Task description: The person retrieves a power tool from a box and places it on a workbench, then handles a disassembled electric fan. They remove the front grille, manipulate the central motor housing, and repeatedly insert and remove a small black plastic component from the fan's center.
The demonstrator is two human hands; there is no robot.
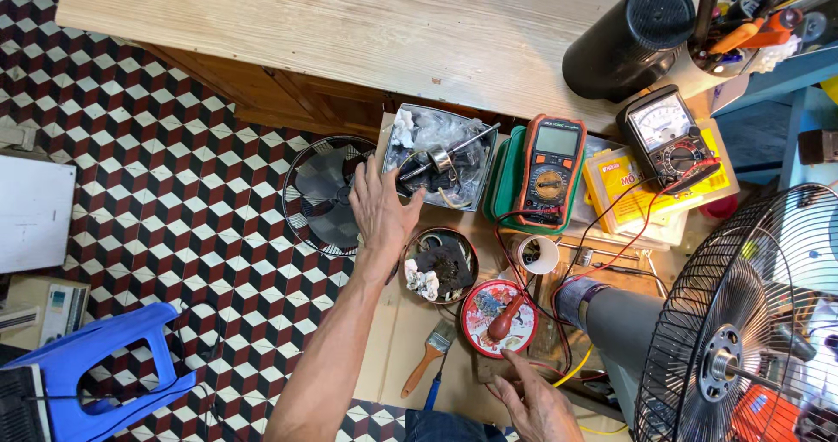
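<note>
Cardboard sheeting (397, 337) covers the work area on a floor of red, black and white cube-pattern tiles (192, 189); a pale wooden tabletop (367, 23) runs across the upper part of the view, and a blue plastic stool (96, 363) stands at lower left. Left hand (381, 211): fingers spread and open, gripping nothing, fingertips at the near edge of a square grey tray (397, 145). The tray holds crumpled plastic and a dark fan motor with a protruding steel shaft (449, 156), lying tilted. A detached black fan guard with blades (323, 196) lies flat just left of the hand. Right hand (537, 403): resting low on the cardboard near red and yellow wires (567, 374), fingers loosely curled; whether it grips anything cannot be told. Between the hands sit a round tin of dark parts (441, 263), a red tin lid (497, 317) and an orange-handled paintbrush (426, 359). An orange digital multimeter (552, 167) and an analogue meter (668, 137) lie beyond; a grey fan body with wire guard (742, 337) fills the right.
</note>
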